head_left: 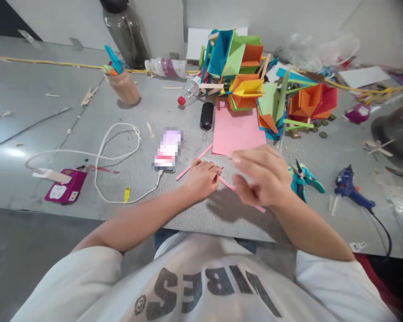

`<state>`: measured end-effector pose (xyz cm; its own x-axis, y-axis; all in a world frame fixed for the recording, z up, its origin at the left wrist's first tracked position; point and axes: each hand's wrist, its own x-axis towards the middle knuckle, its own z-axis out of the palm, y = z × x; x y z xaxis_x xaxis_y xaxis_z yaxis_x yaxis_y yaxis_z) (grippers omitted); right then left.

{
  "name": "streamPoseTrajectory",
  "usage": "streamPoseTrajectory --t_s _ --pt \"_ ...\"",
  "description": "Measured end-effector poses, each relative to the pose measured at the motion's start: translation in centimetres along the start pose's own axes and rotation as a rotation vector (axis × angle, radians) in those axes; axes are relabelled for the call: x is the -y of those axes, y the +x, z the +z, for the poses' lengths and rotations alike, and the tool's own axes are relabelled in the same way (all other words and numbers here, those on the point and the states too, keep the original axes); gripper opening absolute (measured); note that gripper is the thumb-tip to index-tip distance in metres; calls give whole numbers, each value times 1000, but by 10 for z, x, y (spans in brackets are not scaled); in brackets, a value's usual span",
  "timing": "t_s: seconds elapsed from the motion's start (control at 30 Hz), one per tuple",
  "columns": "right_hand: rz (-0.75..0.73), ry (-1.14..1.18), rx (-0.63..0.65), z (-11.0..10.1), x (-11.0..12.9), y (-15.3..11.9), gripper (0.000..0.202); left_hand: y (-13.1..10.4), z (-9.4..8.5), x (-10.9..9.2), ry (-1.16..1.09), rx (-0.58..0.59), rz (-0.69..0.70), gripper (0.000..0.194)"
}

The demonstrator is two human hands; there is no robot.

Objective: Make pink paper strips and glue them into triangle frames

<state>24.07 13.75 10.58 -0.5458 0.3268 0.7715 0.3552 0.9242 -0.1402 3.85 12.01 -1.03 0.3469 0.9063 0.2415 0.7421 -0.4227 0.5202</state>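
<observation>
My left hand [203, 178] rests on the grey table [36, 120] with its fingers closed on a thin pink paper strip [191, 167] that runs out to both sides of it. My right hand [258, 176], blurred, hovers just right of the left hand over the strip's lower end [260, 208]; its fingers are curled and seem to touch the strip. A pink paper sheet [237, 129] lies flat just beyond both hands.
A phone [168, 150] on a white cable [116, 156] lies left of the hands. Teal pliers [304, 179] and a blue glue gun [351, 190] lie to the right. Folded coloured paper models [242, 67], bottles [126, 31] and a cup [124, 85] stand at the back.
</observation>
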Motion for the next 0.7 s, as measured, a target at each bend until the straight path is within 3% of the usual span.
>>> streamPoseTrajectory --t_s 0.03,0.1,0.17,0.27,0.37,0.47,0.53,0.6,0.7 --pt "25 -33 -68 -4 -11 2 46 -1 -1 2 4 15 25 8" --pt "186 -64 2 -10 -31 2 34 -3 -5 5 1 13 76 11" --pt "401 -37 259 -16 -47 -2 19 -4 -11 8 -54 -40 91 14" --pt "658 155 705 -20 -61 -10 20 -2 -20 11 -201 -128 41 14" --pt "754 459 918 -17 -65 -12 21 1 -24 13 -378 -160 -95 16" --pt "763 710 959 -14 -65 -8 18 -2 -19 12 -553 -131 -200 16" --pt "787 787 915 -13 -67 -7 18 -6 -12 10 -639 -91 -214 19" --pt "819 752 800 -9 -70 -10 23 -10 -6 8 -685 -50 -168 24" --pt "827 524 581 8 -71 -22 24 -13 1 7 -674 -2 14 29"
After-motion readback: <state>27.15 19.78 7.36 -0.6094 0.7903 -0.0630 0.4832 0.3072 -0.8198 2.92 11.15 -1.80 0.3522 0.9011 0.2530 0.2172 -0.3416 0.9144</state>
